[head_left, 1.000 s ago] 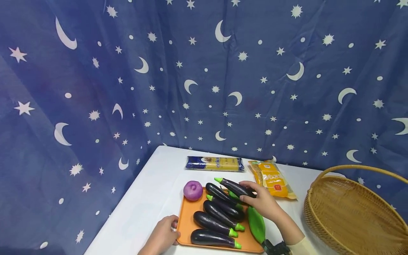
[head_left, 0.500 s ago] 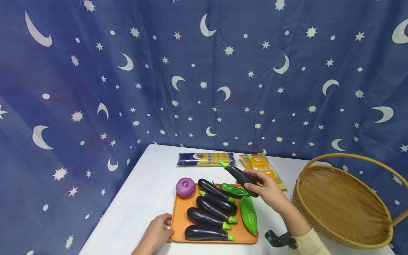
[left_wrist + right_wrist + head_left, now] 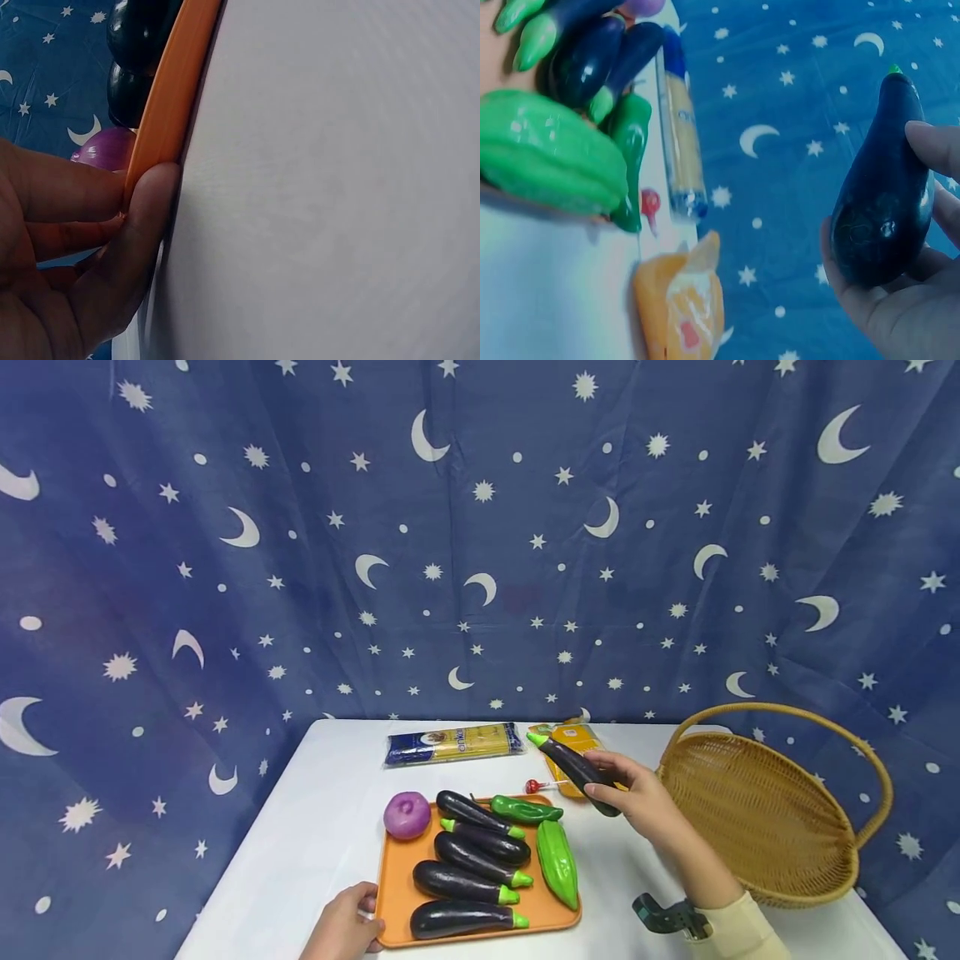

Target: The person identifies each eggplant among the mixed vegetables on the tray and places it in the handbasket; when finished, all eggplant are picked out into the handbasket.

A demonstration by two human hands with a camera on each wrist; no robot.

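Note:
My right hand point(image 3: 633, 795) grips a dark eggplant point(image 3: 573, 767) with a green stem end, held above the table to the right of the orange tray point(image 3: 397, 881). The right wrist view shows the thumb on one side of this eggplant point(image 3: 881, 195) and the fingers under it. My left hand point(image 3: 343, 922) pinches the tray's left rim; the left wrist view shows thumb and finger on the rim point(image 3: 161, 112). Several eggplants point(image 3: 465, 882) lie in the tray, along with a green pepper point(image 3: 525, 810) and a ridged green vegetable point(image 3: 557, 864). A purple onion point(image 3: 407, 815) sits at its back left corner.
A wicker basket point(image 3: 757, 810) with a tall handle stands on the right. Behind the tray lie a pack of pasta point(image 3: 453, 743), an orange-yellow bag point(image 3: 573, 743) and a red lollipop point(image 3: 533, 786). A blue curtain point(image 3: 517, 568) with moons and stars hangs behind the white table point(image 3: 300, 827).
My right hand has lifted the eggplant off the tray and carried it to the right. The head view has turned right, showing more of the basket. My left hand stays at the tray's rim.

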